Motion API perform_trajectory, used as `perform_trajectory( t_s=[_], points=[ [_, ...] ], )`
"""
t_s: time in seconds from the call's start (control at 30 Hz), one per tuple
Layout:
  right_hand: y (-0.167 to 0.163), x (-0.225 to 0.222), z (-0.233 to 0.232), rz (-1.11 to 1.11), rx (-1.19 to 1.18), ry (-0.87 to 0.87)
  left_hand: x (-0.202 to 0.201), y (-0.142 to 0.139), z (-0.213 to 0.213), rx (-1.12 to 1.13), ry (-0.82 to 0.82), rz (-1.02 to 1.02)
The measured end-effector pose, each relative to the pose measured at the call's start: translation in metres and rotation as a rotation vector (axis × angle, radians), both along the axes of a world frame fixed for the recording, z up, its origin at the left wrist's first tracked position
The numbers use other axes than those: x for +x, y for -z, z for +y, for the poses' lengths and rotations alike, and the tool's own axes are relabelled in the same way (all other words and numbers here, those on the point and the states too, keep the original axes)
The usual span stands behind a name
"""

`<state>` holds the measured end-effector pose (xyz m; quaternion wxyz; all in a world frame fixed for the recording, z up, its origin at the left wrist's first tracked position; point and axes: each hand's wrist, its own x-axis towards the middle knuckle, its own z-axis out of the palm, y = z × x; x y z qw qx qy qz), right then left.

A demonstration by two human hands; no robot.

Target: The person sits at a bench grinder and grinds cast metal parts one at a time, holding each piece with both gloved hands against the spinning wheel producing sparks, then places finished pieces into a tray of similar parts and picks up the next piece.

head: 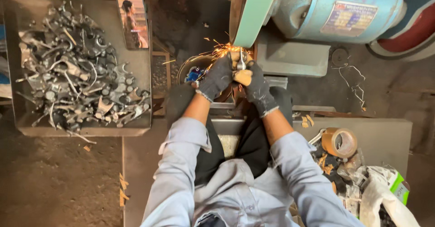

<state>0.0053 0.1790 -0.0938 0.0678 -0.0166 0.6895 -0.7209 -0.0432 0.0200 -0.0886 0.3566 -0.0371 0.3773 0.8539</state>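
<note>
Fingers (225, 69) of both gloved hands are seen closed around a small metal part (241, 63), which is pressed against the edge of a green grinding wheel (253, 11) at the far centre of the scene, where orange sparks (217, 50) are thrown off to the left.

At the far left, a flat metal tray (136, 125) is piled with grey metal castings (77, 73), and a phone (132, 20) with a lit screen is propped at the tray's far right corner. Just right of the tray, a round metal bowl (190, 66) is partly covered by the left hand (216, 77), whose dark glove is wrapped around the part from the left side. The right hand (257, 87) is clamped on the same part from the right, with a tan patch showing between the two gloves. Grey-blue sleeves (181, 163) are rolled up to the elbows.

Behind the wheel, the grinder's light blue motor housing (317, 4) is seen at the far right. On the near right, a roll of brown tape (340, 141) is laid on a grey desk (389, 136), beside crumpled white bags (385, 195) and scraps.
</note>
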Motion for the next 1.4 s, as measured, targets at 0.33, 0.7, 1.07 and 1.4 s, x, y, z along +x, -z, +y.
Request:
perform_trajectory(
  t_s=[0.33, 0.7, 1.07, 1.4],
  points=[
    [-0.005, -0.002, -0.001, -0.195, -0.401, -0.002, -0.001, 0.030, 0.003, -0.073, -0.072, 0.424],
    [-0.015, -0.007, 0.005, -0.371, -0.758, -0.037, 0.018, -0.049, -0.021, -0.548, -0.141, 1.322],
    [-0.097, 0.056, -0.006, -0.582, -0.591, 0.047, 0.078, -0.057, -0.007, -0.840, -0.165, 1.008],
    [-0.041, 0.019, 0.015, -0.125, -0.192, -0.136, 0.023, -0.066, -0.018, -0.176, 0.147, 0.448]
  ],
)
